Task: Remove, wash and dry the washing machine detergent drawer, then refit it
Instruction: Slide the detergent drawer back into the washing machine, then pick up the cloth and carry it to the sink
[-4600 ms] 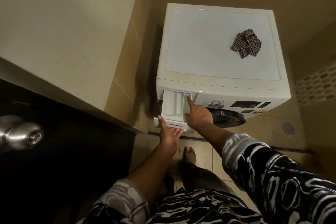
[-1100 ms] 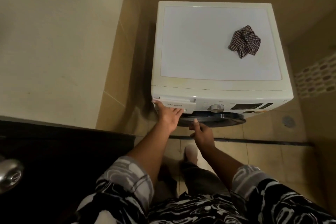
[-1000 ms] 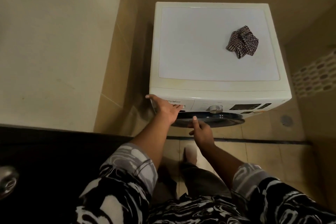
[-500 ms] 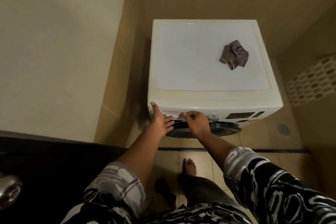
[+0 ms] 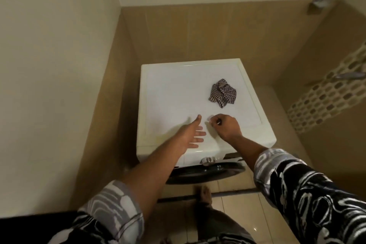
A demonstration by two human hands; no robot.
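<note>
While both arms reach out over the white front-loading washing machine point(image 5: 198, 93), I log the hands first. The person's left hand point(image 5: 190, 133) is over the front part of the machine's top, open, with fingers straight and spread and thumb pointing toward the machine's back; it holds nothing, and I cannot tell whether it touches the top. The right hand point(image 5: 226, 127) is just beside it, also above the front part of the top. Its knuckles are up and its fingers curled under, and I make out nothing in them. The white plastic detergent drawer point(image 5: 180, 160) sits in the machine's front panel at its left end. It looks pushed in flush, but it is mostly hidden behind the left forearm, so I see only a strip. The round silver dial point(image 5: 207, 160) is on the same panel toward the machine's middle, and the dark round door point(image 5: 208, 173) bulges out below it. A crumpled brown-and-white checked cloth point(image 5: 222, 95) lies on the machine's top toward its right back, apart from both hands. One bare foot point(image 5: 204, 194) stands on the beige floor tiles point(image 5: 235, 208) in front of the machine. Both black-and-white patterned sleeves point(image 5: 309, 200) are pushed up.
</note>
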